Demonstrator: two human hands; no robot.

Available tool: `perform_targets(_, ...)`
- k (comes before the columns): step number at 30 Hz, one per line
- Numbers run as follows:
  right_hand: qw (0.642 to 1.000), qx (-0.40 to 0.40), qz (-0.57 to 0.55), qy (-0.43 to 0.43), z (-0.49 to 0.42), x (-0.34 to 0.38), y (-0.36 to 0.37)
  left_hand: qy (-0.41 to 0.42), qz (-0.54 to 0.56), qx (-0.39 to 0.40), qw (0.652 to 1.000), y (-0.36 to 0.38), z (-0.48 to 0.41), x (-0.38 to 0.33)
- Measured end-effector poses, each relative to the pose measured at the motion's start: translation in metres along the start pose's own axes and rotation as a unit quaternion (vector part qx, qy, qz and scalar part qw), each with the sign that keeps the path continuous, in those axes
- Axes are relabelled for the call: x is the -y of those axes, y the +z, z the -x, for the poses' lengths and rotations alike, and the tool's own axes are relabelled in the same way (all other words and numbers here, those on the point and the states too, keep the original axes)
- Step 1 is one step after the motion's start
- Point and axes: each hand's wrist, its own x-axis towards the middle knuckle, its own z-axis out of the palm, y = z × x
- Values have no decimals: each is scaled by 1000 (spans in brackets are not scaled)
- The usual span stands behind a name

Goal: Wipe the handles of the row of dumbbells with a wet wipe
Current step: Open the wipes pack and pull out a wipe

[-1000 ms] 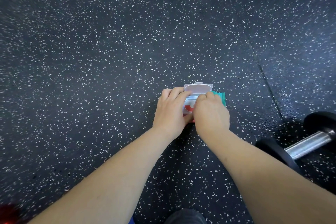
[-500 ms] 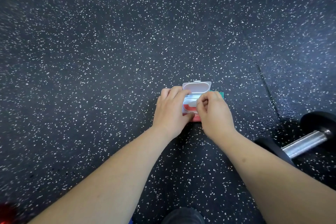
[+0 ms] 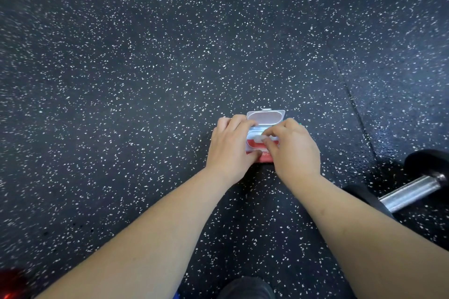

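rubber flooring (image 3: 145,80), black, white-flecked, seam (image 3: 349,99) at right | left hand (image 3: 229,148) grips red white-lidded wipe pack (image 3: 254,145) | right hand (image 3: 294,148) pinches white wipe (image 3: 258,138)

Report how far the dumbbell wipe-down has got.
Done: the lid of the wet wipe pack stands flipped open. In hand: the left hand holds the pack down on the floor while the right hand pinches a white wipe at the opening; no wipe is out yet. Left: all the wiping. The one dumbbell handle in view, at the right, is untouched.
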Motion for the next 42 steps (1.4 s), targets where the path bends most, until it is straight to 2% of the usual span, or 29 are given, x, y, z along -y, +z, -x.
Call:
perform_targets(8, 985, -28, -157, 61, 2, 3, -16, -10, -10, 14, 1000, -5, -1, -4)
perform_targets(12, 960, -68, -255, 94, 3, 12, -31, -7, -15, 13, 1000, -6, -1, -6)
perform_targets(18, 924, -136, -340, 108, 6, 18, -47, -6, -20, 16, 1000, -9, -1, -7)
perform_targets(29, 891, -229, -387, 65, -7, 40, -76, -3, -30, 21, 999, -11, 0, -7)
perform_targets(36, 858, -282, -424, 69, -20, 42, -97, 0, -28, 19, 999, -11, 0, -5)
perform_targets(39, 860, -277, -421, 81, -26, 39, -101, 3, -28, 21, 999, -11, 0, -5)
perform_targets(42, 874, -241, -406, 115, -25, 31, -93, -9, -8, 26, 1000, -12, 1, -6)
